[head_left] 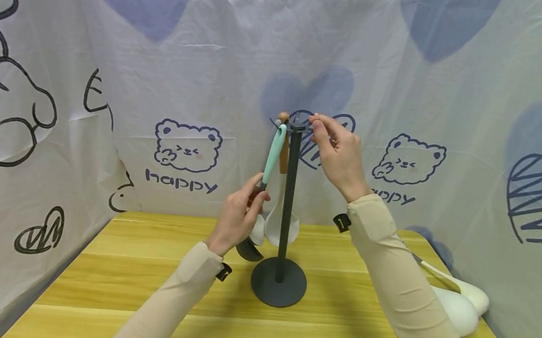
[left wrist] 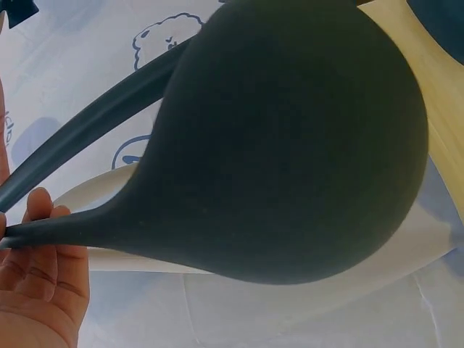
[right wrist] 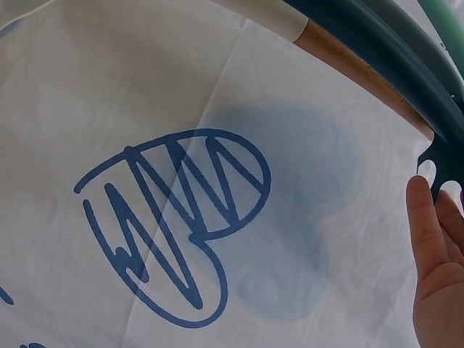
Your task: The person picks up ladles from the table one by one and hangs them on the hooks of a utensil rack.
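The mint-handled ladle (head_left: 274,153) extends above and below the left hand (head_left: 239,210) gripping it; the right hand (head_left: 341,156) pinches the stand (head_left: 289,202) up top.

The ladle (left wrist: 290,145) looks like smooth, matt plastic.

From the head, the tabletop (head_left: 146,297) is viewed forward and downward. From the left wrist, a dark ladle (left wrist: 290,145) is faced very closely; from the right wrist, the printed cloth (right wrist: 109,94), with the right hand (right wrist: 438,283) framed at four o'clock. The ladle is shared by head and left-wrist views, the cloth by all three.
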Demonstrator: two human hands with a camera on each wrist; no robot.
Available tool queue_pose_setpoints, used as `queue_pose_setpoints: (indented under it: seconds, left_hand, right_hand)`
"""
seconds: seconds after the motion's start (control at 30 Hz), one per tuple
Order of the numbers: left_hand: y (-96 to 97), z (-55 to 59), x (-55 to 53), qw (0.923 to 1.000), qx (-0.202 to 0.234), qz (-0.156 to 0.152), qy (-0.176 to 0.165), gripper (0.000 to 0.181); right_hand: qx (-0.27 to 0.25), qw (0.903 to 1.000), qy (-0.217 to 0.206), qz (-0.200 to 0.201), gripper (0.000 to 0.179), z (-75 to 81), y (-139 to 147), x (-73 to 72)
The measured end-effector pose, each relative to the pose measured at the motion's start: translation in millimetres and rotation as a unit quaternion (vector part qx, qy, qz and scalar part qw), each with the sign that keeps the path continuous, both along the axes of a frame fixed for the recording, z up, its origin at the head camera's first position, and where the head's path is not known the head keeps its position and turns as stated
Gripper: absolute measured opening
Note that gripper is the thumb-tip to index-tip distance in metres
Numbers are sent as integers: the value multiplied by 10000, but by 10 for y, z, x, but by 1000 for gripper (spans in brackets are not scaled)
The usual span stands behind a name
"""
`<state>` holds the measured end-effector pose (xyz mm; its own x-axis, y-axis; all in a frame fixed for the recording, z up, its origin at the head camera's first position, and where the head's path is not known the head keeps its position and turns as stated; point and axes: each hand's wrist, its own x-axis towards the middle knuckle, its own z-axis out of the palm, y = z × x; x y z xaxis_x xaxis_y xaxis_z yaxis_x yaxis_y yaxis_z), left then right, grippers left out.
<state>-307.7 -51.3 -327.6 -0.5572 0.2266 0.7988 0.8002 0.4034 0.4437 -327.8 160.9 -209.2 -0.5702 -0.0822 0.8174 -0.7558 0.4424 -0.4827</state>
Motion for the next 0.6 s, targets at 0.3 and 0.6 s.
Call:
queue_pose_setpoints:
  seconds: [0.3, 0.6]
  left_hand:
    - [1, -89, 8, 9998, 138, 116, -13, 39]
    - [10, -136, 27, 9987, 399, 110, -291, 40]
  right_hand:
    - [-3, 10000, 26, 18, 37, 5, -11, -1]
    - [-9, 10000, -56, 32, 38, -4, -10, 4]
